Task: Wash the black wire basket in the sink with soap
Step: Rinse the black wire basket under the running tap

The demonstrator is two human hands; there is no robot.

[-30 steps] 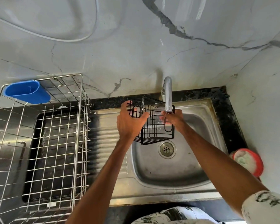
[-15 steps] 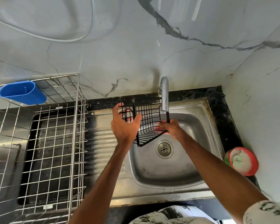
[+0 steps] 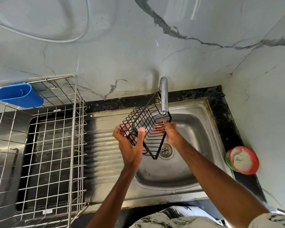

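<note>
**Basket under the tap, tilted for a rub-down**

I have the wire basket (image 3: 146, 127) up in the air just below the tap (image 3: 164, 94), over the sink (image 3: 196, 129). It is tipped on the slant: one corner rises right beside the spout, and I cannot tell whether they touch, while the opposite corner points down from the tap toward the drain (image 3: 166, 150).

My left hand (image 3: 130, 145) grasps the end of the basket that lies left of the tap, with thumb and fingers curled through the wires. My right hand (image 3: 171, 134) sits directly below the spout with its fingers (image 3: 158, 129) stretched along the mesh. As far as I can see it presses the wires rather than clutching them.

I cannot make out whether water is running.

To do this step well, I judge the left hand should do all the holding, so the right is free to slide along each wire and into the corners where grime collects. Turning the basket a side at a time under the spout would bring every face round. The wires are thin and probably slippery, so a firm hold matters.

The soap tub (image 3: 242, 160) stands to the right of the tap and nearer me, within reach of the right hand. A dish rack (image 3: 56, 145) waits well to the left of the tap
</note>
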